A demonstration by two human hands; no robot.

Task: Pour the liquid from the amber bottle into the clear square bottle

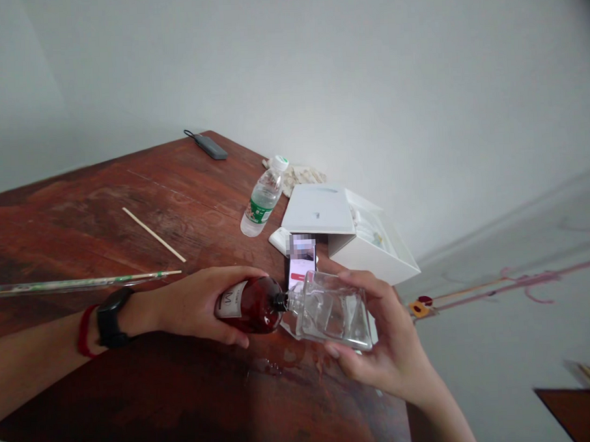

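My left hand [201, 303] is wrapped round a dark red-brown bottle [259, 307] with a pale label bearing a large M. The bottle lies tilted, its black neck pointing right. Facing it, a clear square glass bottle [333, 314] is tipped over in my right hand [385, 334], held between thumb and fingers. The two necks meet mouth to mouth; whether one sits inside the other I cannot make out. Small wet spots [272, 368] shine on the tabletop below them. Behind the necks a phone [301, 266] with its screen lit leans against a white box.
On the brown wooden table [79, 211] stand a water bottle [262, 199] and an open white box [318, 210]. A thin wooden stick [153, 234], a wrapped stick [82, 282] and a grey device [209, 146] lie to the left. Pink cords [513, 283] stretch along the wall at right.
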